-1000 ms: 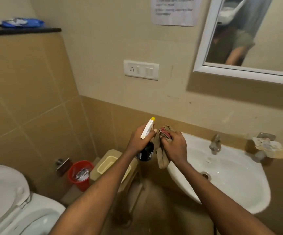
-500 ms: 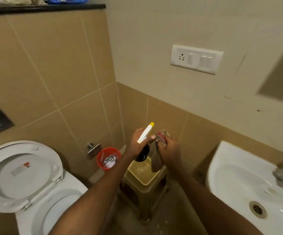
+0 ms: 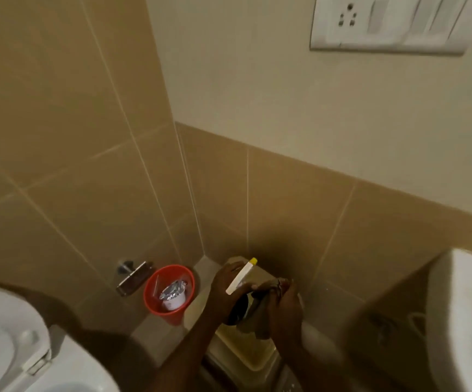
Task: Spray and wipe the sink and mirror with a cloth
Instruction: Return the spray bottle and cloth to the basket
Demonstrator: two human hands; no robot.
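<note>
While I turned away from the sink, which slid to the right edge of my view, the mirror went out of sight completely. My left hand was curled round the spray bottle, its yellow tip up, and my right hand gripped the cloth just beside it. Both were now low over the beige stool near the red bin. I think this meant the wiping was finished, or I was only wetting the cloth; nothing was released yet.
</note>
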